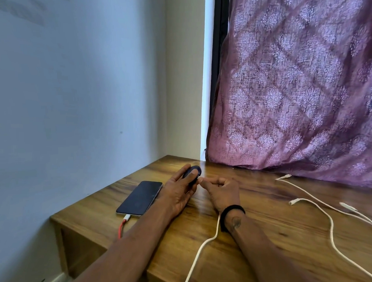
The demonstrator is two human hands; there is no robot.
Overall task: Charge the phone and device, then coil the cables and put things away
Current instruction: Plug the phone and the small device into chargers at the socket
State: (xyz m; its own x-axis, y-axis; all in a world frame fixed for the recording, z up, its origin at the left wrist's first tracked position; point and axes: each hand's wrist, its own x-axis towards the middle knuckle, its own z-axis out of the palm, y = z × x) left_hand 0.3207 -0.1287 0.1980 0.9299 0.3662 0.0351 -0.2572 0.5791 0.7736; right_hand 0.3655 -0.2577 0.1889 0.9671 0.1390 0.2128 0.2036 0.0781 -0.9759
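A black phone [140, 198] lies screen up on the wooden table [268, 233], with a red cable [121, 227] plugged into its near end and hanging over the table's edge. My left hand [178, 193] grips a small dark oval device [195, 170] just right of the phone. My right hand [220, 192] pinches the end of a white cable [202, 245] against the device's side. That cable runs under my wrist and off the front edge. The plug itself is hidden by my fingers.
Other white cables [322, 205] with loose plugs sprawl over the right half of the table. A purple patterned curtain [295, 84] hangs behind and drapes onto the table's far edge. A blue wall [74, 102] stands on the left.
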